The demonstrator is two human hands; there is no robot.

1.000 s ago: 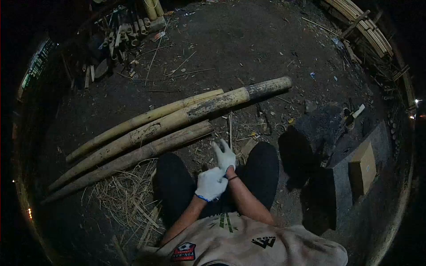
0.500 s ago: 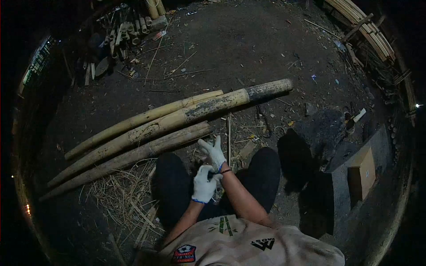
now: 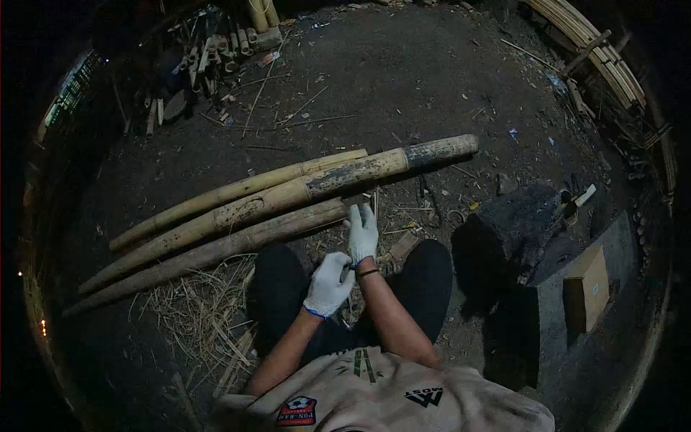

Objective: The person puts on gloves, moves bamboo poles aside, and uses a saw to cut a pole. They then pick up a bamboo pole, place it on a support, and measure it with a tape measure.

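Seated on the dirt floor (image 3: 403,79), knees apart. Right hand (image 3: 362,232) in a white knit glove, fingers stretched out flat, gripping nothing, just beside the near end of the lowest of three long yellowish bamboo poles (image 3: 237,209). Left hand (image 3: 328,284) (also gloved) curled loosely at the right wrist, pinching the glove cuff there. Right of the poles: dark stone block (image 3: 522,216) and small brown cardboard box (image 3: 586,288).

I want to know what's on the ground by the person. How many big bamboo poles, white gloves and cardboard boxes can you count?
Big bamboo poles: 3
White gloves: 2, one on the left hand and one on the right hand
Cardboard boxes: 1
Total: 6
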